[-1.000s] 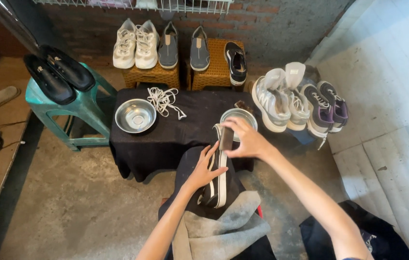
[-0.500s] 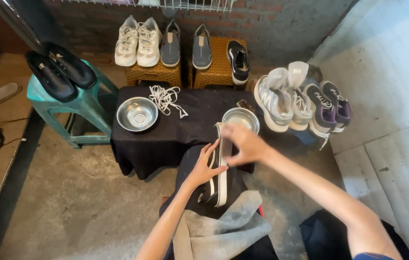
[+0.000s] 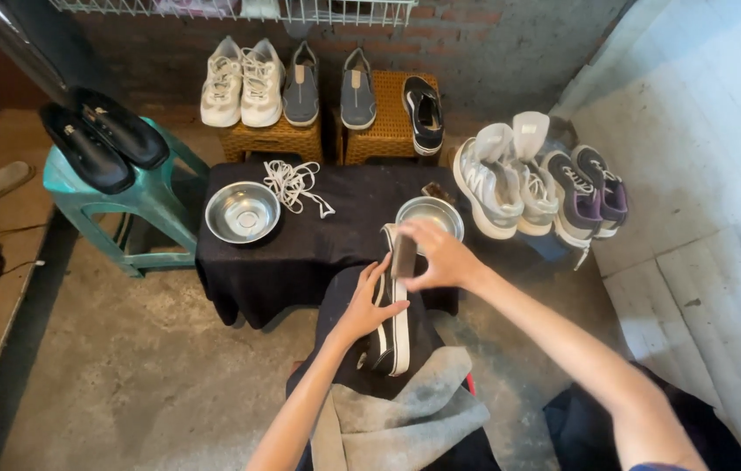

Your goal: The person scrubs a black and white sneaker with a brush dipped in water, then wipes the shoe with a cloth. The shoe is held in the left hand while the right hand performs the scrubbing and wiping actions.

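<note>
1. The left hand (image 3: pixel 369 305) lies with fingers spread along the side of a black shoe (image 3: pixel 391 327) with a white sole edge, steadying it on a dark cloth over the person's lap, just in front of the surface (image 3: pixel 318 249).
2. The right hand (image 3: pixel 434 255) is closed around a small dark brush (image 3: pixel 404 255), which it holds at the toe end of the shoe; whether the bristles touch the shoe I cannot tell.
3. A grey towel (image 3: pixel 397 419) lies under the heel end, nearer the person.
4. On the black-draped surface stand two steel bowls: one (image 3: pixel 241 212) to the left, one (image 3: pixel 430 214) right behind the right hand. White laces (image 3: pixel 294 185) lie loose between them, further back.
5. Judging by this, the shoe has been unlaced and cleaning is under way at its toe. How much of it is already clean cannot be told from here.
6. Other shoes wait around: a black pair (image 3: pixel 104 139) on a teal stool (image 3: pixel 139 205), white sneakers (image 3: pixel 242 80) and grey slip-ons (image 3: pixel 329 87) on wicker stools, and sneakers (image 3: pixel 536 179) on the right. Whether these are finished or still to do is not visible.
</note>
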